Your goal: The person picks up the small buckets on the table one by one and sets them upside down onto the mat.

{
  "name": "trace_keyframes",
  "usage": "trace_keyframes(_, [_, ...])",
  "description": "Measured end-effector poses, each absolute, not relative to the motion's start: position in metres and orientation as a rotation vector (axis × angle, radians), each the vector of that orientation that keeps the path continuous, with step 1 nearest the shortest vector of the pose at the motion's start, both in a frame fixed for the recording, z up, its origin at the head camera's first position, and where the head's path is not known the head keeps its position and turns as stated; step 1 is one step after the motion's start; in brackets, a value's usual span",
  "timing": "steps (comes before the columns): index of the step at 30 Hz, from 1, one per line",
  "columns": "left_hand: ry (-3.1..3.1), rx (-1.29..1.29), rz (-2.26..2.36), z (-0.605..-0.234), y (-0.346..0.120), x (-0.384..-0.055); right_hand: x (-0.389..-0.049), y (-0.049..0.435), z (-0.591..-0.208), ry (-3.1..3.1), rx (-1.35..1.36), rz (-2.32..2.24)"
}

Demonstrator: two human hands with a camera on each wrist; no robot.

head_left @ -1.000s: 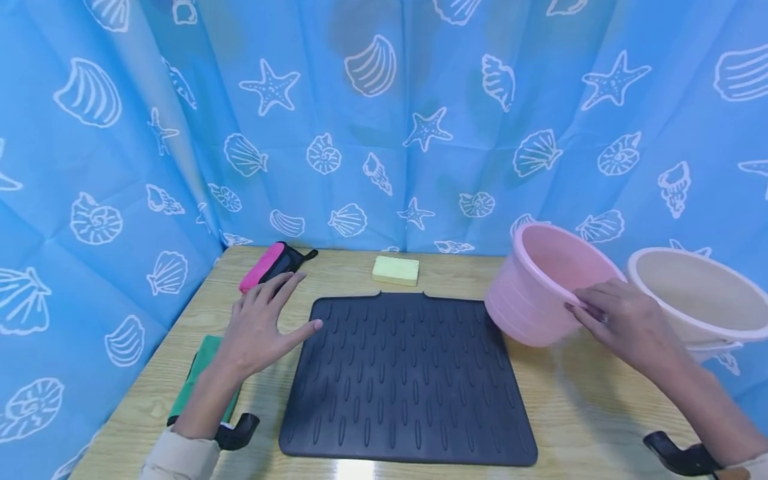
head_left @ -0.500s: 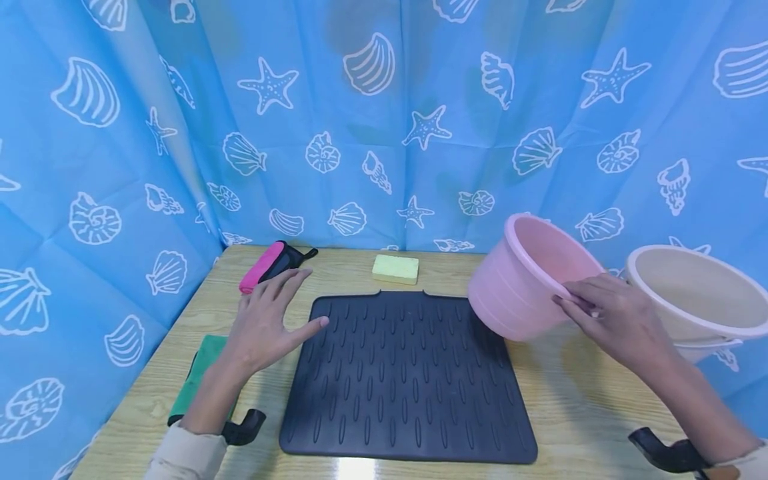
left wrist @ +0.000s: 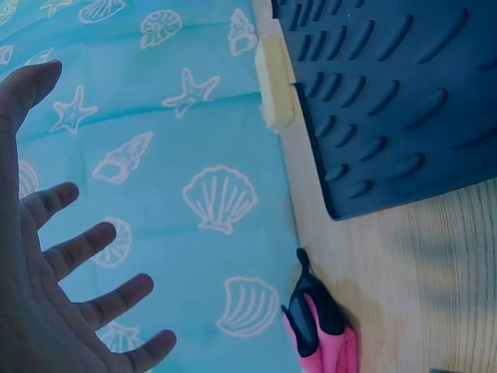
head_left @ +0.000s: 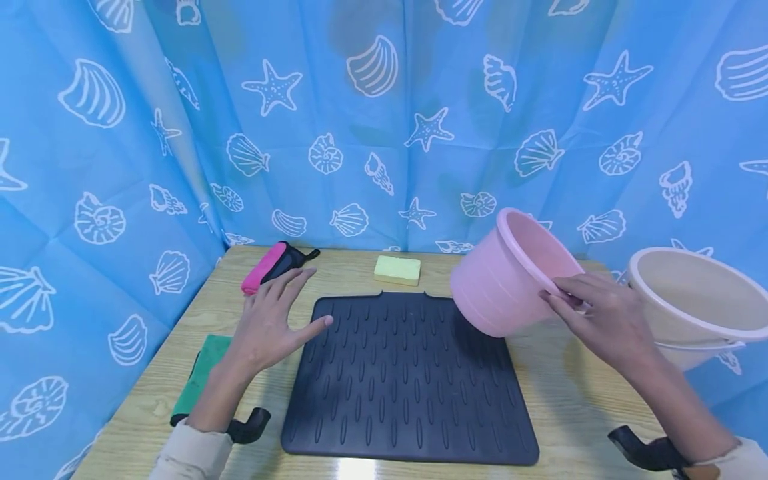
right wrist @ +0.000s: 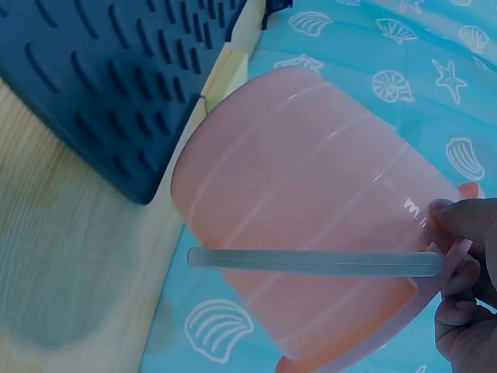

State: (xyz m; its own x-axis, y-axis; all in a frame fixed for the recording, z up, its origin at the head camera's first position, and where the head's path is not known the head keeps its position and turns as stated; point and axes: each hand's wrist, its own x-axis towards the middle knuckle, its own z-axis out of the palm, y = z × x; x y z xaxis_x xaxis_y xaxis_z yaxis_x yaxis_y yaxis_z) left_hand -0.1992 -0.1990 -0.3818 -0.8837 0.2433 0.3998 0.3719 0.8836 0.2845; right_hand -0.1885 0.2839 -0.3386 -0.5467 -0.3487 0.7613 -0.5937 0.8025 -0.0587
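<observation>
The right hand (head_left: 603, 313) pinches the pink bucket (head_left: 495, 290) at one side, which I'd guess tilts it, near the dark mat's (head_left: 408, 387) far right corner; the spread left hand (head_left: 270, 323) holds nothing.

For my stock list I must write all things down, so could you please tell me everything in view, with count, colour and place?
Table: 1, light wood, below everything else
Mat: 1, dark, middle of the table
Pink bucket: 1, pink, tilted at the mat's far right corner
White bucket: 1, off-white, right of the pink one
Sponge: 1, yellow, beyond the mat
Soft item: 1, pink and black, far left; kind unclear
Cloth: 1, green, left side
Curtain: count unclear, blue with white shells, behind the table
Wrist devices: 2, black, one per wrist
Sleeves: 2, off-white, bottom corners
Hands: 2, bare; left hand near the soft item, right hand gripping the pink bucket's rim
</observation>
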Motion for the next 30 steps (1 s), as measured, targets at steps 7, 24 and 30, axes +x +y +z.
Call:
trace_keyframes(7, [-2.712,-0.459,-0.527,-0.382,-0.195,-0.201,-0.188,0.273,-0.341,-2.199,0.669,0.495])
trace_keyframes(24, [-2.708,-0.472,-0.592,-0.379,-0.187,-0.207,-0.191,0.254,-0.349,-2.175,0.572,0.647])
trace_keyframes(30, [-2.710,-0.476,-0.639,-0.380,-0.183,-0.209,-0.190,0.247,-0.350,-2.161,0.542,0.691])
